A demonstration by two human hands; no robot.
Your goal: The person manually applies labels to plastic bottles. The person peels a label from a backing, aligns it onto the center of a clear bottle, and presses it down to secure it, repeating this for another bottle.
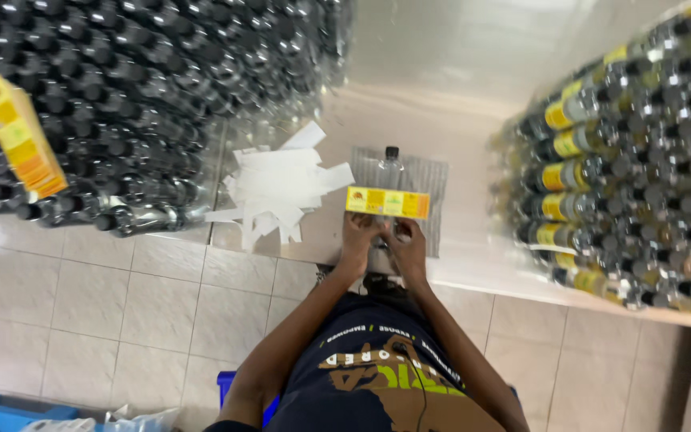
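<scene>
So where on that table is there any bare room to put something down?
Bare tabletop lies between the grey mat and the labelled bottles on the right, and behind the mat toward the wall. The left is crowded: paper strips, then unlabelled bottles.

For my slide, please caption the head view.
Both hands press a yellow label onto a clear bottle among stacked bottles.

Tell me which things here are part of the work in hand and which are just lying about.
In hand: left hand, right hand, yellow label, clear bottle, grey mat.
Lying about: white paper strips, unlabelled bottles, labelled bottles, yellow box.
</scene>
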